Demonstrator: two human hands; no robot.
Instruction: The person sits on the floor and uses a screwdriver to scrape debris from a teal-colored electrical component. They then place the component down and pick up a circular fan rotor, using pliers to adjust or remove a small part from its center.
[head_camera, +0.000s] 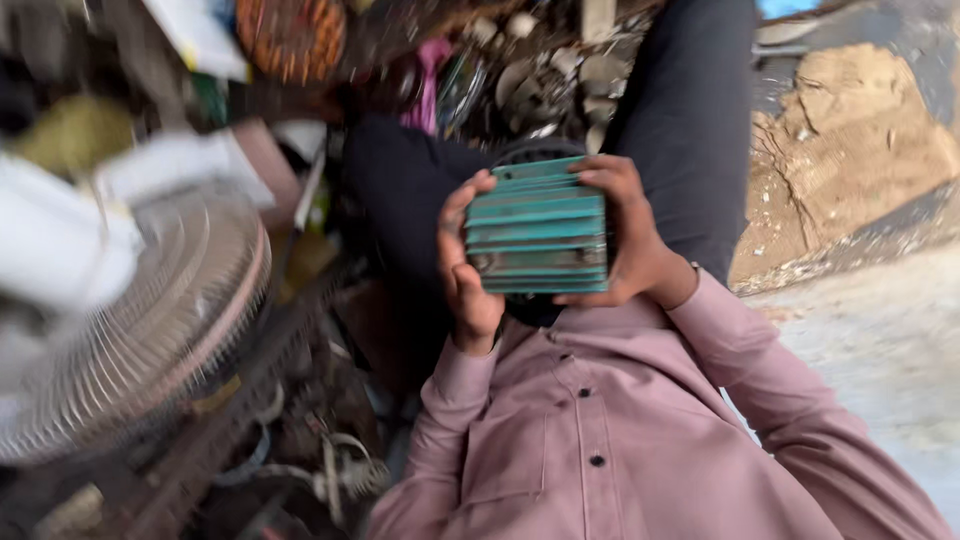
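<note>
Green ribbed metal block (537, 232) sits between both hands – left grip (466, 262) and right grip (622, 240) clasp its sides

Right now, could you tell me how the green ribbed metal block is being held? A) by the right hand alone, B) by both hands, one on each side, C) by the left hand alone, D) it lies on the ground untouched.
B: the green ribbed block sits between the left hand and the right hand, each with its grip wrapped round one side, above the pink shirt.
</note>
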